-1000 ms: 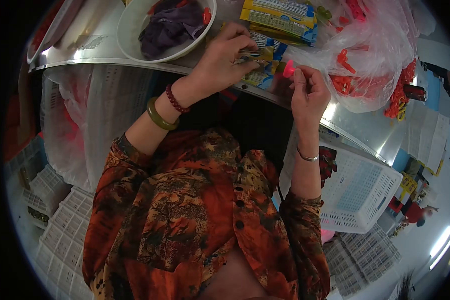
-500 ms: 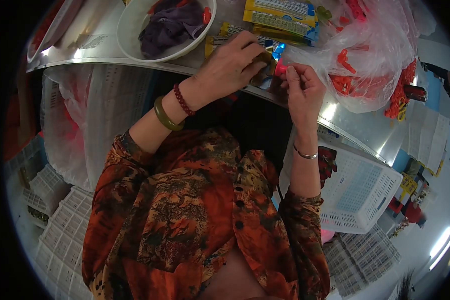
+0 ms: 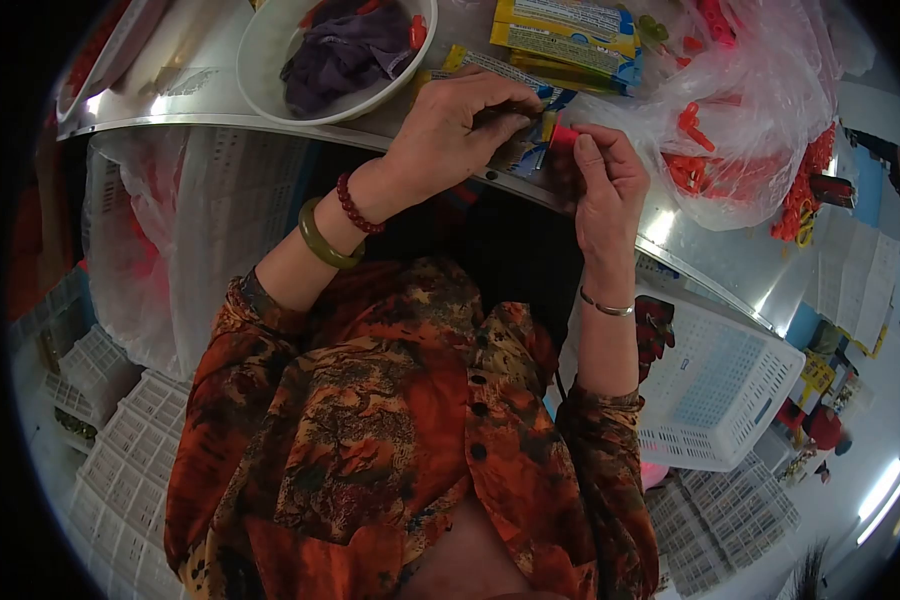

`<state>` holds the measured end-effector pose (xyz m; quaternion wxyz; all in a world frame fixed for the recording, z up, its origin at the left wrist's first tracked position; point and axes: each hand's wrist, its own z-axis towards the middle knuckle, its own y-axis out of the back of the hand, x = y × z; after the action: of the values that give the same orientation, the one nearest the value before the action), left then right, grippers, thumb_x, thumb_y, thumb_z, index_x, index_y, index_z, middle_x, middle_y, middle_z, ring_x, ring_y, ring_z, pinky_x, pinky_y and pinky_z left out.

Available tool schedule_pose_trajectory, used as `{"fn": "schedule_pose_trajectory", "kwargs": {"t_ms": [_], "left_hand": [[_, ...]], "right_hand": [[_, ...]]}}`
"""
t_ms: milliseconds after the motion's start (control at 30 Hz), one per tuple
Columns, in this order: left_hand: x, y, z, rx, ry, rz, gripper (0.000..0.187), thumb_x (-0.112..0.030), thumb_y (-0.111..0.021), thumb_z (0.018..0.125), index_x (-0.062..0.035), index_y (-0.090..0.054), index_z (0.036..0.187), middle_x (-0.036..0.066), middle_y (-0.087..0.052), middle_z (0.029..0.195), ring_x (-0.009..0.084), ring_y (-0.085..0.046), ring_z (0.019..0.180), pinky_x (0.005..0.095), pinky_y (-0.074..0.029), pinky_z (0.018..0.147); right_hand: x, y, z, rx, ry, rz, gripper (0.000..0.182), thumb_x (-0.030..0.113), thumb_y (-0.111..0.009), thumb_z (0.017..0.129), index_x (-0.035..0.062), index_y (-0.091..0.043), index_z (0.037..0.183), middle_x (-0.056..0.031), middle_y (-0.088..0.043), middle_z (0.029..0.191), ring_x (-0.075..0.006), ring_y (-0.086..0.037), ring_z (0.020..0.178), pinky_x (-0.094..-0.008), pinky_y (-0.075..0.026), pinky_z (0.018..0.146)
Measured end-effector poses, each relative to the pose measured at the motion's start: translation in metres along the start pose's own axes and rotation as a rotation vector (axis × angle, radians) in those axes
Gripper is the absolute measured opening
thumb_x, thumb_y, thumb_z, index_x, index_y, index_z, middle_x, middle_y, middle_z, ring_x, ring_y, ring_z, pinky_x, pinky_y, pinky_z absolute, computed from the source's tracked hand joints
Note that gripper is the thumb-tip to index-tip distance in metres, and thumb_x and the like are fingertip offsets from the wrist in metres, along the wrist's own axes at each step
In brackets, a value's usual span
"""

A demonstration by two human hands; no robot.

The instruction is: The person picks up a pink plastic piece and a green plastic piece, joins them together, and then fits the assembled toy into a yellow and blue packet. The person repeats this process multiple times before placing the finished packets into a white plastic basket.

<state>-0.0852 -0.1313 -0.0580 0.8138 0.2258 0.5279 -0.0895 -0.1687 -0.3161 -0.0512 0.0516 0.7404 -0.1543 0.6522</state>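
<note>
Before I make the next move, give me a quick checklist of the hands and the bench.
1. Red piece secured: ok, pinched in the fingers of the right hand.
2. Right hand free: not ok, it holds that piece.
3. Left hand grip on the small packet: cannot tell, its fingers are at it but partly hide it.
4. Red piece touching the packet: cannot tell, they overlap in view.
5. Dark cloth contained: ok, inside the white bowl.

Orange-black patterned shirt (image 3: 370, 410), green bangle (image 3: 313, 236), red beads (image 3: 349, 209)
</note>
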Motion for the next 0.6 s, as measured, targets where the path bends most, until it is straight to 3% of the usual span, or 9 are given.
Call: {"fn": "schedule_pose_trajectory", "kwargs": {"t_ms": [67,367,500,600], "left_hand": [[0.000,-0.001,-0.002,-0.003,0.116,-0.080,0.021,0.003,-0.069,0.087,-0.0030,-0.071,0.107,0.013,-0.070,0.096,0.0255,-0.070,0.083,0.0347,-0.056,0.072],[0.006,-0.007,-0.007,-0.172,-0.226,0.213,0.027,0.009,-0.067,0.083,-0.0013,-0.065,0.107,0.013,-0.068,0.088,0.0289,-0.069,0.079,0.0341,-0.055,0.068],[0.004,-0.006,-0.008,-0.202,-0.243,0.185,0.028,0.011,-0.068,0.082,-0.0013,-0.065,0.107,0.011,-0.068,0.087,0.0281,-0.068,0.078,0.0347,-0.054,0.067],[0.004,-0.009,-0.007,-0.220,-0.286,0.184,0.029,0.011,-0.068,0.081,-0.0017,-0.065,0.107,0.010,-0.068,0.087,0.0274,-0.067,0.076,0.0339,-0.054,0.065]], "right_hand": [[0.002,-0.003,-0.002,-0.001,0.019,-0.042,0.012,0.008,-0.061,0.101,0.0004,-0.068,0.108,-0.0015,-0.070,0.087,-0.0052,-0.062,0.076,-0.0210,-0.050,0.069],[0.019,0.008,-0.008,-0.117,0.210,-0.483,0.014,0.010,-0.062,0.100,-0.0008,-0.068,0.106,-0.0031,-0.070,0.084,-0.0063,-0.060,0.070,-0.0200,-0.046,0.063],[0.036,0.013,-0.015,-0.214,0.202,-0.051,0.015,0.013,-0.062,0.101,-0.0011,-0.067,0.104,-0.0055,-0.070,0.085,-0.0088,-0.059,0.069,-0.0230,-0.046,0.064],[0.029,0.005,-0.014,-0.120,0.132,0.112,0.019,0.017,-0.062,0.101,-0.0007,-0.067,0.106,-0.0070,-0.071,0.087,-0.0094,-0.060,0.070,-0.0231,-0.046,0.063]]}}
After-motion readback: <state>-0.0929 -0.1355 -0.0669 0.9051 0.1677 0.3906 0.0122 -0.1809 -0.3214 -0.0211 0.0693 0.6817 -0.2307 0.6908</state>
